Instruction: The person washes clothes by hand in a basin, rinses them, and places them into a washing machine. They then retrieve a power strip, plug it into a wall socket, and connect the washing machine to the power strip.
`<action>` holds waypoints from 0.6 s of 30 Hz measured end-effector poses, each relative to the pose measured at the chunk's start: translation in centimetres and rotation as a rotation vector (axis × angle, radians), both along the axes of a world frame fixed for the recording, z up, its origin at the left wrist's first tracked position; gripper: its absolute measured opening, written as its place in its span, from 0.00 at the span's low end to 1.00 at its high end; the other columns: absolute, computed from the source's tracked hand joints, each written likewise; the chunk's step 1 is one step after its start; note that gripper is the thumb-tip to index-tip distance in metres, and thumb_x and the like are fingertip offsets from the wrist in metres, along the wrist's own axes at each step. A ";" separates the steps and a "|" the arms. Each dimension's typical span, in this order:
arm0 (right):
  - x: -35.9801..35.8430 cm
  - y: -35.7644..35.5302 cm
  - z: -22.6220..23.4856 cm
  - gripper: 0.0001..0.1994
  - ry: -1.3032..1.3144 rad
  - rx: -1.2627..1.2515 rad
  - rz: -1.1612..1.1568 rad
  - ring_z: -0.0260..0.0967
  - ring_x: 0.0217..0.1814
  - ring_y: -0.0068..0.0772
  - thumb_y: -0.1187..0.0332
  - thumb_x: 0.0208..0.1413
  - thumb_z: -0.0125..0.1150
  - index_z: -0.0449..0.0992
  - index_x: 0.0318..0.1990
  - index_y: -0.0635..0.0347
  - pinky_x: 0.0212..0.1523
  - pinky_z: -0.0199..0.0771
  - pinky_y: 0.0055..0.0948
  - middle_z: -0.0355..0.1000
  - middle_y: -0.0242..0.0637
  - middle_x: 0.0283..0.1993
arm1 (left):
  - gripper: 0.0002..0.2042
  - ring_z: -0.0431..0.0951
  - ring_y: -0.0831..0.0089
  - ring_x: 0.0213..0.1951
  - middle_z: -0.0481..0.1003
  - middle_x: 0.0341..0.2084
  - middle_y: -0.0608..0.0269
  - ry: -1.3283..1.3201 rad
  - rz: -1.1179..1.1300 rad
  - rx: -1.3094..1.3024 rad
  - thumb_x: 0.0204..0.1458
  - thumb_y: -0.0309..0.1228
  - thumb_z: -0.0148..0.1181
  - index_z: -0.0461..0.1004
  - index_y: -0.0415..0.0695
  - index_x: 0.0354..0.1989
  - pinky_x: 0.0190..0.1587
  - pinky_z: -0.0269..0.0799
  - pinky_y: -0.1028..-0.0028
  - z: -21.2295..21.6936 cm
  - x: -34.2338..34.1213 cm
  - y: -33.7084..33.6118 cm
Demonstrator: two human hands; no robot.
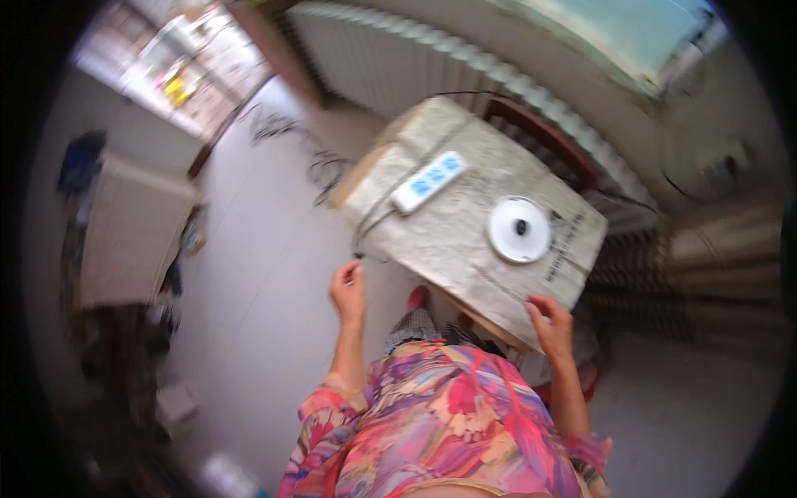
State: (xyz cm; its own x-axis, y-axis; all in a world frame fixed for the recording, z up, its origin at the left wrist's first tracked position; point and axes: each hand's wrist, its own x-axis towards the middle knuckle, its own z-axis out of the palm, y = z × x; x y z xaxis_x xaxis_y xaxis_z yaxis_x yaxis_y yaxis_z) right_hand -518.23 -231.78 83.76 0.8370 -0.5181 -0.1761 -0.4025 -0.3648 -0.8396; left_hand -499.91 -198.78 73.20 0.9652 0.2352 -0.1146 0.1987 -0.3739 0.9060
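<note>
A large box (448,241) with a pale, creased top stands in front of me. On it lie a white power strip (428,183) with blue socket faces and a round white disc (519,231) with a black piece at its centre. A grey cable (375,224) runs from the strip over the box's left edge. My left hand (349,292) is closed beside that edge, its fingertips on a small dark end of the cable. Over the near right edge, my right hand (551,325) has its fingers curled into a pinch; what they hold, if anything, is too blurred to tell.
A white radiator (398,62) lines the wall behind the box, with a dark red wooden piece (544,141) between them. Loose dark cables (324,166) lie on the floor at the far left. A cloth-covered piece of furniture (133,232) stands left; a striped curtain (714,266) hangs right.
</note>
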 end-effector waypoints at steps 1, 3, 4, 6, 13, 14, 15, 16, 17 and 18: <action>0.4 0.3 0.1 0.10 -0.002 0.020 0.002 0.73 0.37 0.21 0.70 0.51 0.62 0.77 0.40 0.62 0.40 0.71 0.21 0.76 0.34 0.35 | 0.08 0.74 0.76 0.34 0.76 0.32 0.63 -0.007 -0.004 -0.027 0.51 0.28 0.57 0.76 0.40 0.37 0.39 0.71 0.74 -0.9 -0.3 0.4; 0.5 0.2 0.2 0.09 0.013 0.074 -0.011 0.73 0.37 0.22 0.69 0.52 0.62 0.77 0.40 0.60 0.39 0.71 0.22 0.76 0.34 0.35 | 0.08 0.73 0.77 0.34 0.75 0.32 0.64 0.006 -0.012 -0.086 0.52 0.27 0.57 0.76 0.39 0.38 0.39 0.71 0.75 -1.7 -0.3 0.8; 0.1 -0.1 -0.1 0.09 -0.026 0.070 -0.018 0.73 0.36 0.23 0.69 0.52 0.62 0.77 0.40 0.60 0.39 0.71 0.22 0.76 0.34 0.36 | 0.08 0.73 0.77 0.34 0.75 0.32 0.64 0.031 -0.017 -0.114 0.52 0.27 0.56 0.75 0.39 0.38 0.38 0.71 0.76 -1.7 -0.3 0.4; -0.8 -0.9 0.2 0.09 -0.072 0.047 -0.031 0.73 0.36 0.24 0.69 0.52 0.61 0.77 0.40 0.60 0.39 0.72 0.23 0.76 0.35 0.37 | 0.08 0.72 0.77 0.34 0.74 0.31 0.65 0.048 -0.071 -0.176 0.53 0.27 0.55 0.74 0.39 0.39 0.37 0.70 0.77 -0.6 -0.2 -1.1; -4.1 -1.8 -0.1 0.11 -0.085 0.032 -0.116 0.75 0.36 0.27 0.67 0.51 0.62 0.77 0.41 0.60 0.39 0.74 0.25 0.76 0.37 0.37 | 0.08 0.72 0.80 0.32 0.73 0.30 0.67 0.027 -0.198 -0.171 0.55 0.29 0.54 0.72 0.39 0.39 0.34 0.68 0.79 3.0 0.3 -5.8; -4.4 -1.7 -0.1 0.11 -0.090 0.034 -0.123 0.75 0.36 0.27 0.67 0.51 0.62 0.77 0.41 0.60 0.39 0.74 0.25 0.76 0.37 0.37 | 0.07 0.72 0.80 0.32 0.73 0.30 0.67 0.023 -0.219 -0.171 0.55 0.29 0.54 0.72 0.38 0.38 0.34 0.68 0.79 3.3 0.3 -6.1; -4.6 -1.8 -0.1 0.11 -0.094 0.034 -0.128 0.75 0.36 0.27 0.66 0.51 0.62 0.77 0.41 0.60 0.39 0.74 0.25 0.76 0.38 0.37 | 0.07 0.72 0.80 0.32 0.73 0.30 0.67 0.020 -0.238 -0.172 0.55 0.29 0.54 0.72 0.38 0.38 0.34 0.68 0.79 3.4 0.3 -6.5; -4.8 -1.9 0.0 0.11 -0.085 0.019 -0.136 0.75 0.36 0.28 0.66 0.51 0.62 0.77 0.41 0.60 0.39 0.74 0.24 0.76 0.38 0.36 | 0.07 0.72 0.80 0.32 0.73 0.30 0.67 0.013 -0.251 -0.184 0.55 0.29 0.54 0.72 0.38 0.38 0.33 0.67 0.79 3.3 0.3 -7.0; -5.1 -1.9 0.0 0.11 -0.095 0.024 -0.148 0.75 0.36 0.28 0.66 0.51 0.62 0.77 0.40 0.60 0.39 0.74 0.24 0.76 0.38 0.36 | 0.07 0.71 0.80 0.31 0.73 0.30 0.67 0.011 -0.263 -0.188 0.55 0.29 0.55 0.73 0.38 0.38 0.33 0.67 0.79 3.5 0.3 -7.5; -5.3 -2.1 -0.2 0.11 -0.105 0.028 -0.159 0.75 0.36 0.28 0.66 0.51 0.62 0.77 0.40 0.60 0.39 0.74 0.24 0.76 0.38 0.36 | 0.07 0.71 0.80 0.31 0.73 0.29 0.67 0.010 -0.275 -0.192 0.55 0.28 0.55 0.73 0.38 0.38 0.33 0.68 0.79 3.8 0.1 -8.0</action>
State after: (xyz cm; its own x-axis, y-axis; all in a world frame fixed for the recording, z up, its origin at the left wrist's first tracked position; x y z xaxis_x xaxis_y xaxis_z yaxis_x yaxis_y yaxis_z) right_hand -523.56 -233.85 83.59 0.7596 -0.6412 -0.1084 -0.3625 -0.2791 -0.8892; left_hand -499.81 -206.81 77.01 0.9881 -0.0608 -0.1410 0.1229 -0.2373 0.9636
